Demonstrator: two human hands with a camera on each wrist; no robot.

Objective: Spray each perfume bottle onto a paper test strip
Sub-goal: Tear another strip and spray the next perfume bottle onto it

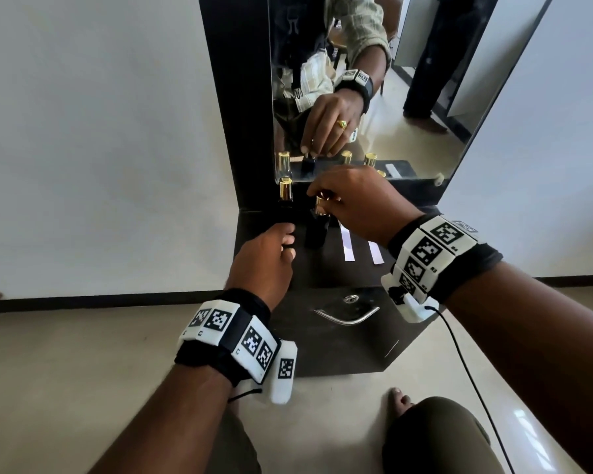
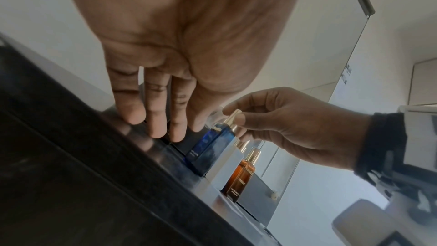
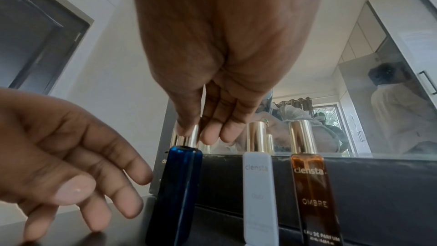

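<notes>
A dark blue perfume bottle (image 1: 316, 232) (image 3: 176, 190) stands on the black dresser top (image 1: 329, 271). My right hand (image 1: 322, 196) (image 3: 189, 134) comes down from above and pinches its gold cap (image 3: 187, 137) (image 2: 234, 117). To its right in the right wrist view stand a white bottle (image 3: 258, 192) and an amber bottle (image 3: 314, 194), both capped. A black bottle (image 1: 285, 203) stands to the left. My left hand (image 1: 288, 242) (image 2: 165, 128) holds nothing, its fingers spread beside the blue bottle's base and its tips on the dresser top. Two white paper strips (image 1: 348, 244) lie flat under my right wrist.
A mirror (image 1: 425, 97) rises right behind the bottles and reflects them and my right hand. The dresser has a drawer with a metal handle (image 1: 346, 316) in front. White walls flank it. A cable (image 1: 466, 371) hangs from my right wrist.
</notes>
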